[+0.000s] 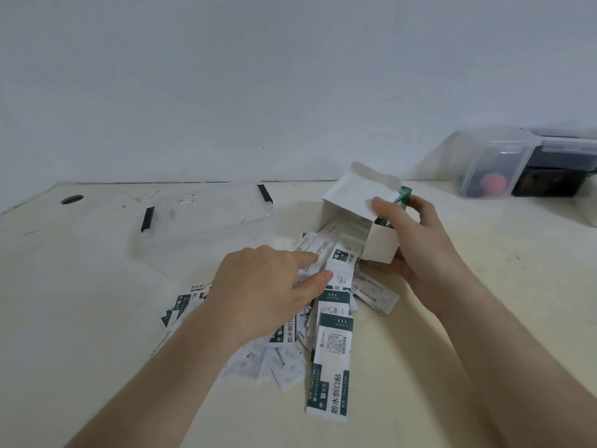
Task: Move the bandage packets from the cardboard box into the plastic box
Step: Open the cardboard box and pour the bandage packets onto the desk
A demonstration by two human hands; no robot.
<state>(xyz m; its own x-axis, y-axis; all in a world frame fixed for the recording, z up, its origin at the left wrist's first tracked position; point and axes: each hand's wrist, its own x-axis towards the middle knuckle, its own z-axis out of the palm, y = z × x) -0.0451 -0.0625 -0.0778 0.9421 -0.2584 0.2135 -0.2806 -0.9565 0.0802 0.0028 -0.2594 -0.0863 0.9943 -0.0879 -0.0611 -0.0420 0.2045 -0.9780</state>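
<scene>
My right hand (pixel 416 244) grips a white and green cardboard box (pixel 358 202), tipped with its open mouth down and to the left. Several white and green bandage packets (pixel 329 337) lie spilled in a loose pile on the table below the box mouth. A few more packets still sit in the mouth. My left hand (pixel 265 286) rests on the pile with its fingers stretched out, touching packets near the mouth. A clear plastic box (pixel 206 218) with black latches stands to the left behind the pile, away from both hands.
The cream table (pixel 97 286) has a round cable hole (pixel 71 199) at the far left. A clear lidded container (pixel 494 166) with dark items and a pink ball stands at the far right against the wall.
</scene>
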